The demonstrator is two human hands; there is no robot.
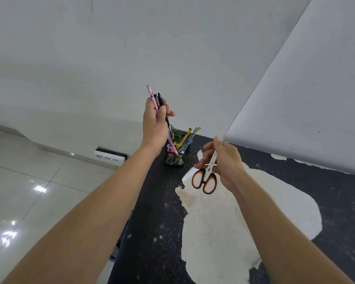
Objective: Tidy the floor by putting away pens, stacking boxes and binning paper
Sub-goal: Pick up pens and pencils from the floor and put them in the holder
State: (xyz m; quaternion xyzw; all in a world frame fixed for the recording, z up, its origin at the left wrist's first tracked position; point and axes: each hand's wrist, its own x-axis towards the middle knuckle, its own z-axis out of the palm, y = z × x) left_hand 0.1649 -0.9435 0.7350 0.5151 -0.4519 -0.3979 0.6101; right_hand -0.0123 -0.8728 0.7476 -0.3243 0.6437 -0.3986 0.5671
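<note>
Black tabletop (158, 201), frame centre: pens (158, 103) gripped by left hand (155, 124), scissors (206, 177) by right hand (223, 160) (pen-stowing step); lowering into mesh holder (175, 158) is needed next.

The left hand (155, 121) covered the middle of the pink pencil (152, 97) and two black pens (159, 99) it gripped, so only their ends showed. The right hand (223, 160) hid most of the blades of the orange-and-black-handled scissors (205, 180). The black wire-mesh pen holder (175, 158), near the far edge of the dark worn tabletop (156, 201), was partly hidden behind the left wrist, and the coloured pencils and small items inside it were too small to tell apart. A white paper scrap (188, 174) was half hidden behind the scissors. Both forearms ran off the bottom edge. A blue patterned object (115, 251) below the tabletop's left edge could not be identified.
</note>
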